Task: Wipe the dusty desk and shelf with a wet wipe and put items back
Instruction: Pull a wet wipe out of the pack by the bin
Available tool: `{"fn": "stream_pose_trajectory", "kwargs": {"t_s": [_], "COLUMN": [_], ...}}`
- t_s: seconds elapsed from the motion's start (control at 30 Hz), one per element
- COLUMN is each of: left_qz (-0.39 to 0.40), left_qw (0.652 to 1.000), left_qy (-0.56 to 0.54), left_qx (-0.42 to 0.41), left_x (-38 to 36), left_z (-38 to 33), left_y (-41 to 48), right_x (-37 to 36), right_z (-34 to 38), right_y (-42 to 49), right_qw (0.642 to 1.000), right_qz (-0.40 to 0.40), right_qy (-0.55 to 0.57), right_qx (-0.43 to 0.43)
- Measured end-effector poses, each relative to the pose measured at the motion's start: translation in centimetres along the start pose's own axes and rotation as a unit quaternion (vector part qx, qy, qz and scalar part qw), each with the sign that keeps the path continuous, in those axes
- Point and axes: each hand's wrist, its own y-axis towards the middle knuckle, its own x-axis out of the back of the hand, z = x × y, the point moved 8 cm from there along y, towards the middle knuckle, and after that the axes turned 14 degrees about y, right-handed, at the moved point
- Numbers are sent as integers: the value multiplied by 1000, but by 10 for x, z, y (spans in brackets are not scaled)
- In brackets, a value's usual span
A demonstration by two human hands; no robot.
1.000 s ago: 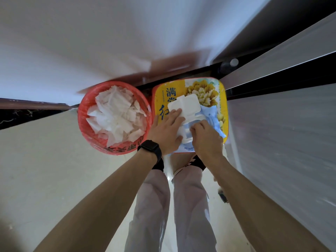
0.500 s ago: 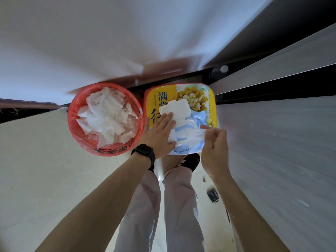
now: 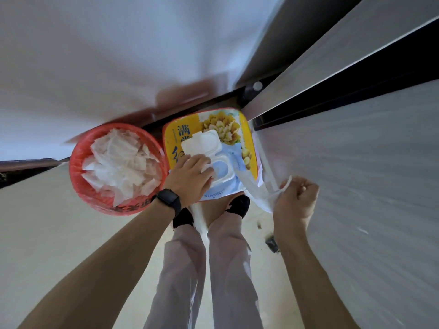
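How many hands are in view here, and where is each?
2. The left hand rests on the wet wipe pack atop the yellow tin; the right hand grips a wipe to the pack's right. Neither is hidden.

— What sort of place is shown?

— An indoor room, most likely in a home or a small office; which of the two cannot be told.

— By what is that shown?

— A glossy pale floor is met by a white wall along a dark skirting board. A grey wood-grain furniture panel is seen on the right. A red waste bin, filled with crumpled white wipes, is set just beside a yellow flower-printed stool seat marked with Chinese characters.
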Motion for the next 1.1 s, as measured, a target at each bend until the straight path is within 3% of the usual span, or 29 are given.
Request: {"fn": "stream_pose_trajectory", "kwargs": {"t_s": [0.1, 0.2, 0.43, 0.57, 0.7, 0.83, 0.87, 1.0, 1.1], "left_qz": [60, 155, 132, 97, -6, 100, 108, -7, 24], "left_qw": [996, 984, 985, 993, 992, 953, 952, 990, 995], "left_qy": [25, 74, 111, 62, 25, -137, -146, -85, -80], "left_qx": [-64, -45, -31, -13, 125, 253, 245, 115, 59], "left_x": [-20, -45, -45, -29, 13, 5, 6, 32, 16], "left_z": [-19, -20, -34, -27, 17, 58, 60, 30, -2], "left_y": [-2, -7, 5, 10, 24, 40, 42, 31, 6], "right_x": [8, 18, 26, 23, 18, 15, 16, 23, 25], "right_z": [-12, -34, -70, -69, -59, -50, -50, -49, -46], "right_y": [-2, -3, -10, -14, -13, -8, -7, -1, 1], "right_qw": [1000, 999, 995, 993, 994, 993, 993, 992, 990], "right_qz": [15, 11, 26, 43, 67, 89, 90, 92, 102], "right_qy": [-2, -22, -76, -77, -58, -56, -57, -78, -89], "right_qx": [-4, -30, -56, -73, -65, -53, -52, -43, -38]}}
